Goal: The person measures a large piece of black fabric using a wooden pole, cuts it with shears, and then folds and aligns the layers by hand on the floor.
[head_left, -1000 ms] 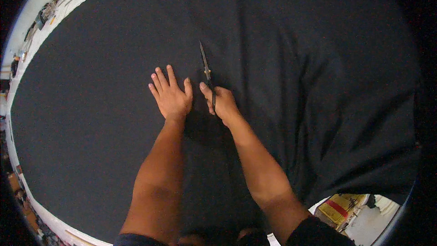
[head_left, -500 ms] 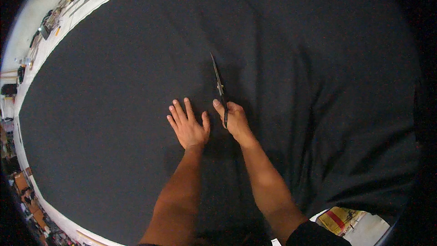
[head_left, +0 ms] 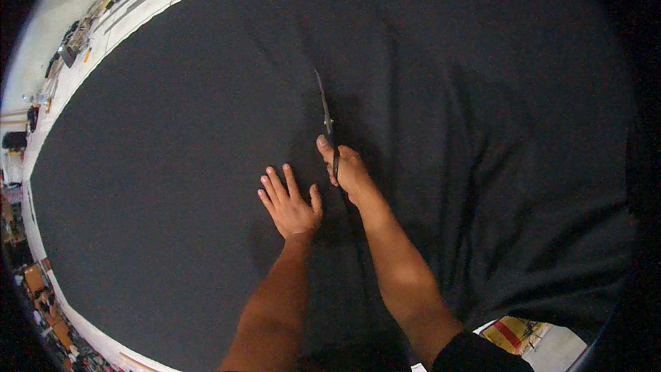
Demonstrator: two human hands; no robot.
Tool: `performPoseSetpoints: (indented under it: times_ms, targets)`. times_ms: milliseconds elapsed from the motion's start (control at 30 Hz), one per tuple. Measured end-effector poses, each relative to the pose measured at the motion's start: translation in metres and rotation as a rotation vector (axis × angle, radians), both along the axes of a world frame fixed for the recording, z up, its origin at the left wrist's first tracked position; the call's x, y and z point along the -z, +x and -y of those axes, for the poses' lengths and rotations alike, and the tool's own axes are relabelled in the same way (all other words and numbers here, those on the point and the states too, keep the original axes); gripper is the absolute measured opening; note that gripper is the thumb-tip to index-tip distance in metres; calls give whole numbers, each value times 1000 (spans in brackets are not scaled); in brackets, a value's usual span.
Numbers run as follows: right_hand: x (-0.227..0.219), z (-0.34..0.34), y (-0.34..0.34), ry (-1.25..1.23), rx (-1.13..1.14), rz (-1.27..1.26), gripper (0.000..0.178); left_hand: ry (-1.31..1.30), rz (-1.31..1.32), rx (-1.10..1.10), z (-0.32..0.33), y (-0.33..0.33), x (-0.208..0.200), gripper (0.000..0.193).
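Head view: your right hand [head_left: 350, 169] is closed around the handle of a pair of dark scissors [head_left: 326, 111], with the thumb along the near end and the handle loop showing at the fingers. The blades point away from you, tilted slightly to your left; they show as one thin line, so whether they are parted cannot be told. Your left hand [head_left: 294, 212] lies palm down on the black cloth [head_left: 172, 151], fingers spread and holding nothing. It sits to the left of the scissors and nearer to you, apart from both them and your right hand. The cloth lies fairly smooth on your left and wrinkled on your right, covering most of the table [head_left: 77, 84], whose white edge shows along the left. A yellow packet with a red band [head_left: 506, 334] is visible at lower right, beyond the cloth's edge.
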State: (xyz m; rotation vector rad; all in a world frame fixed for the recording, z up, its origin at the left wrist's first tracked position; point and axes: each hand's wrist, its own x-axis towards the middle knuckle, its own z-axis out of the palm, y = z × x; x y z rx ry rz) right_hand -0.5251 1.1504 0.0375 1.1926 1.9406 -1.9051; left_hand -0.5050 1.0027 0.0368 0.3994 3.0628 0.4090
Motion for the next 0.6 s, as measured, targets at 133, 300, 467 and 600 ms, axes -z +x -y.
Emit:
performPoseSetpoints:
  times_ms: [133,300,467,600]
  targets:
    - [-14,3,2,10,74,-115,51,-8,16,2,5,4,-7,70]
    - [-16,2,-1,74,-7,-110,62,-6,19,-2,7,3,-8,70]
    - [-38,-21,-37,-155,-82,-47,61,-6,2,6,11,11,-1,71]
    - [-33,-24,-50,-104,18,-76,55,-31,40,-15,7,11,-6,72]
